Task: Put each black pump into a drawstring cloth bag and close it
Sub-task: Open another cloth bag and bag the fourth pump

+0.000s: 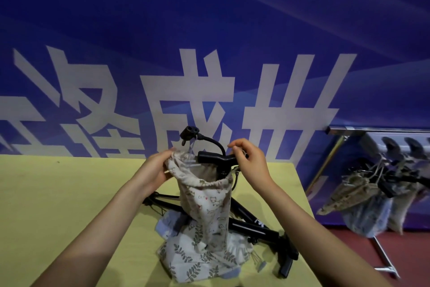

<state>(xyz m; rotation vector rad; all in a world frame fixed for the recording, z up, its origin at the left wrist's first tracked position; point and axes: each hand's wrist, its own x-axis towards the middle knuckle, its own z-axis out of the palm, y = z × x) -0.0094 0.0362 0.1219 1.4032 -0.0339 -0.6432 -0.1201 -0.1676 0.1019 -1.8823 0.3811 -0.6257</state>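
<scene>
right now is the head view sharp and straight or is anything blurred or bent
Head view: wide-angle bend curves the yellow table edge and the banner; the cloth bag and pump handle are fairly sharp; the bagged pumps on the rack at right are soft; lighting is even, no glare.

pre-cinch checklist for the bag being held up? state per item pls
1. Pump body inside the cat-print bag: ok, only the T-handle and hose stick out above the rim.
2. Bag mouth closed: not ok, it gapes wide.
3. Left hand grips the rim: ok, cloth bunched in its fingers at the far left edge.
4. Right hand on the drawstring: cannot tell; its fingers pinch something by the handle's right end, cord not clearly visible.
5. Hose clear of the rim: not ok, it arches up over the opening with its nozzle head on the left.
6. More pumps waiting on the table: ok, they lie behind the leaf-print bags.
</scene>
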